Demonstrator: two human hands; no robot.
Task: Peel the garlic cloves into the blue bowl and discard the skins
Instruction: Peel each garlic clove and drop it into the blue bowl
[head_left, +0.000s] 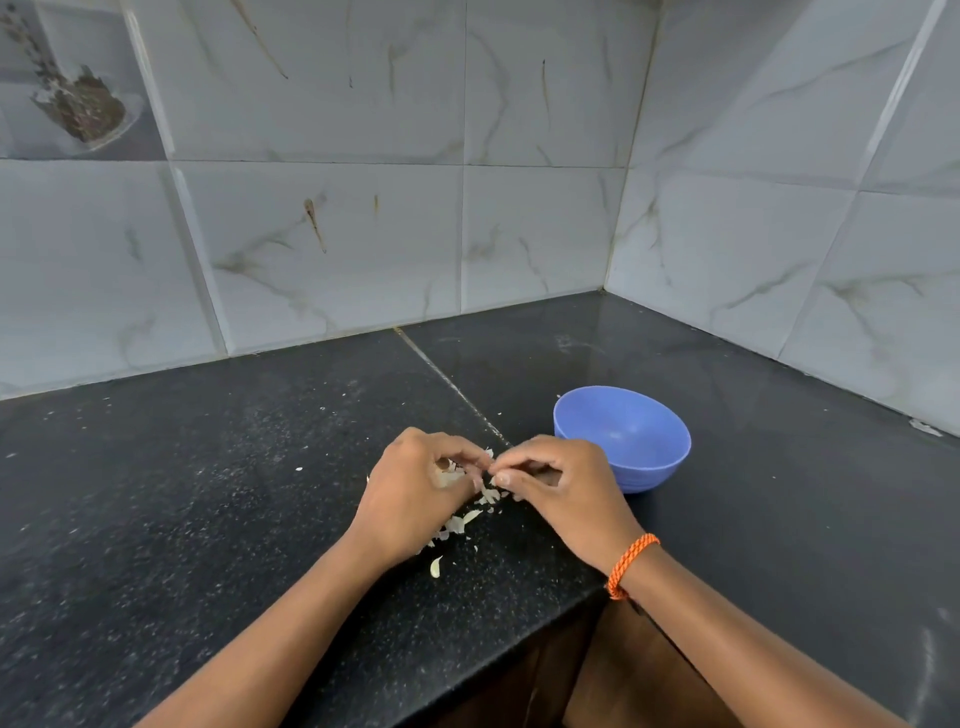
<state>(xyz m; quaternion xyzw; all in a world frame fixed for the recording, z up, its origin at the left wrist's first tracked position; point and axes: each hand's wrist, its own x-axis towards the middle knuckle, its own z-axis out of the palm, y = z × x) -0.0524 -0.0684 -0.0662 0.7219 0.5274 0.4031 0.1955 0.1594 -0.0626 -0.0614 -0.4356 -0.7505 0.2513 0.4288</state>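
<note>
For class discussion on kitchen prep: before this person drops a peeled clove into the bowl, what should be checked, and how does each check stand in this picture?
1. Blue bowl upright and beside the right hand: ok.
2. Inside of the bowl free of skins: ok on the part that shows; no cloves seen there either.
3. Clove fully peeled: cannot tell; the fingertips of both hands meet and hide it.
4. Grip of the left hand: fingers curled on garlic pieces, ok.
5. Garlic skins kept out of the bowl: ok, they lie on the black counter under the hands.
6. Skins discarded: not ok, not yet cleared.
</note>
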